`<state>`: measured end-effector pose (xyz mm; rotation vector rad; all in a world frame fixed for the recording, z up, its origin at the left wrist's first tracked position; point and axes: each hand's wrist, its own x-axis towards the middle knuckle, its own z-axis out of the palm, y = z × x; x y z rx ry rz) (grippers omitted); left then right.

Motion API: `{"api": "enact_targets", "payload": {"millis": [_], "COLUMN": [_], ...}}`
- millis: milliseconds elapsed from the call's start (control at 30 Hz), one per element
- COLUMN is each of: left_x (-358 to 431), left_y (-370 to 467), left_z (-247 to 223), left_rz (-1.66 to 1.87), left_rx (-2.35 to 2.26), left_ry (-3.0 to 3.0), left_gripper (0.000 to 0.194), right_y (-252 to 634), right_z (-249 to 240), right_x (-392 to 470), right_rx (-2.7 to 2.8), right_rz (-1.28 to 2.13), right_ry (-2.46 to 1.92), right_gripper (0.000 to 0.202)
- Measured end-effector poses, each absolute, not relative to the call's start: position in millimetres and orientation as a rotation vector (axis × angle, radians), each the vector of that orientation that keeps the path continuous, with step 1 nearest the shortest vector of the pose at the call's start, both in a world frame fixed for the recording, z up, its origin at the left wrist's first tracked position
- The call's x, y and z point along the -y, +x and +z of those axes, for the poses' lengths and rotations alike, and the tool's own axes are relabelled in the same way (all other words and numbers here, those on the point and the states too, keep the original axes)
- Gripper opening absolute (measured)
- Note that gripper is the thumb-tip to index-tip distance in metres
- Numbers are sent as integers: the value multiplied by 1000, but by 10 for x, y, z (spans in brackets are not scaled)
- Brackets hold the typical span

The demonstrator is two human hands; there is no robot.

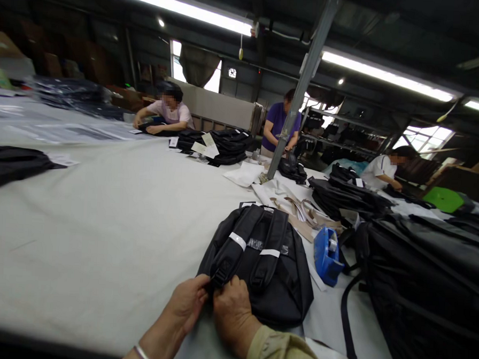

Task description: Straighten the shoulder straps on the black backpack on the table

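So, low in the middle of the frame, both hands meet at the near end of a black nylon backpack lying back-panel up on the pale grey tabletop. Its long axis runs from the hands up and slightly right, far end pointing toward the upper middle of the frame. Two padded shoulder straps run along that same axis, each crossed by a white band.

The left hand and right hand both have their grip pinched narrow on the lower end of the left-side strap, right at its buckle. A thin bracelet sits on the left wrist.

Just right of the backpack there's a blue plastic tape dispenser, then a big heap of black bags filling the lower right. White paper tags lie on another black stack in the upper middle, too small to read. Three other people work along the far edge.
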<state>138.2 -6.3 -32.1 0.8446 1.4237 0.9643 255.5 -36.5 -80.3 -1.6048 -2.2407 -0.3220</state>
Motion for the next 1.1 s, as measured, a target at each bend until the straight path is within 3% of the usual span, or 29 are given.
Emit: {"api": "enact_targets", "payload": {"millis": [233,433,600,800,1100], "left_x": [-125,-181,-200,-240,-427], "left_y": [1430,1283,1215,1166,972], "left_z": [-395,-395,-470,-582,-409], "left_rz": [831,795,793,767,451], "left_rx": [-1658,-1700,-1575,-1500,-1636], "left_ry": [1123,1317,1232,1179,1639], "left_gripper": [20,25,27,20,6], "right_y": [2617,2728,3268,4037,4131], "right_z": [-789,-1001,-792,-468,-878], "right_x": [558,932,1328,1288,1182], "right_rx": [2349,2224,2162,1725,1887], "right_rz": [-362,-505,-416,-443,-289], "right_ry": [-1568,-1370,-1296,-1701,-2004], "right_gripper": [15,46,49,48,57]}}
